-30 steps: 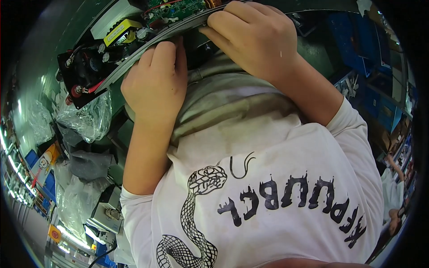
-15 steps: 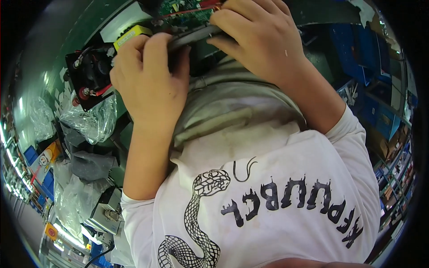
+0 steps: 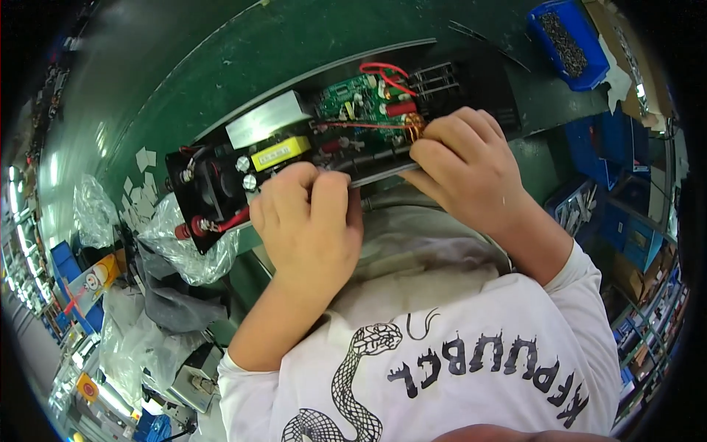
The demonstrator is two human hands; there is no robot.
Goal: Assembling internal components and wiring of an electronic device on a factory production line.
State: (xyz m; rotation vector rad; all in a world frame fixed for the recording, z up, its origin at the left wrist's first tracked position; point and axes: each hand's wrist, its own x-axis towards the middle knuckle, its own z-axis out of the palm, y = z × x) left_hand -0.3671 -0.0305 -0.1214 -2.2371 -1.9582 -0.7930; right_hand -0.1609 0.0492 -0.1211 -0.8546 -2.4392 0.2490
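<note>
An open black metal housing [image 3: 486, 85] lies across the bench, with a green circuit board [image 3: 353, 96] inside it. A silver metal block [image 3: 269, 118], a yellow-wrapped transformer [image 3: 281, 152] and a copper coil [image 3: 414, 127] sit among the parts. At its left end stands a black panel [image 3: 188, 184] with red cables. My left hand [image 3: 309, 221] is closed over the near edge, beside the transformer. My right hand [image 3: 471, 162] grips that same edge farther right, next to the coil. The fingertips of both hands are partly hidden.
A blue bin of small screws [image 3: 565, 44] stands at the far right, beside a cardboard box [image 3: 626, 59]. Tweezers [image 3: 468, 31] lie behind the housing. Clear plastic bags [image 3: 195, 247] and white paper scraps [image 3: 140, 191] are at the left. A dark tray [image 3: 574, 206] holds metal pieces.
The view has shifted, so the housing and bench now show more fully. Both hands remain on the near edge, and they appear lower in the picture.
</note>
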